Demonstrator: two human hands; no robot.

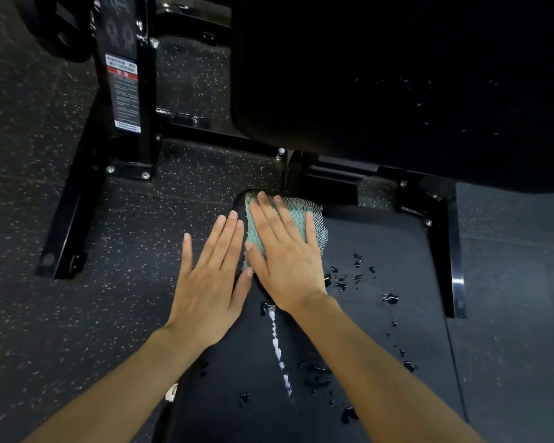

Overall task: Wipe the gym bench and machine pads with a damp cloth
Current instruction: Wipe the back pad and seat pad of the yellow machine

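A black padded seat (381, 266) fills the lower middle, wet with scattered water drops and a pale streak down its centre. A teal and grey cloth (315, 215) lies at the seat's far left corner. My right hand (285, 254) presses flat on the cloth with straight fingers. My left hand (210, 279) lies flat beside it, fingers straight, over the seat's left edge, its thumb touching my right hand. Above stands the large black back pad (397, 84), with a few faint drops on it.
The black steel machine frame (141, 100) rises at left, with a white and red warning label (123, 91). A black leg (451, 257) runs along the seat's right side. Speckled rubber floor (45, 314) surrounds the machine.
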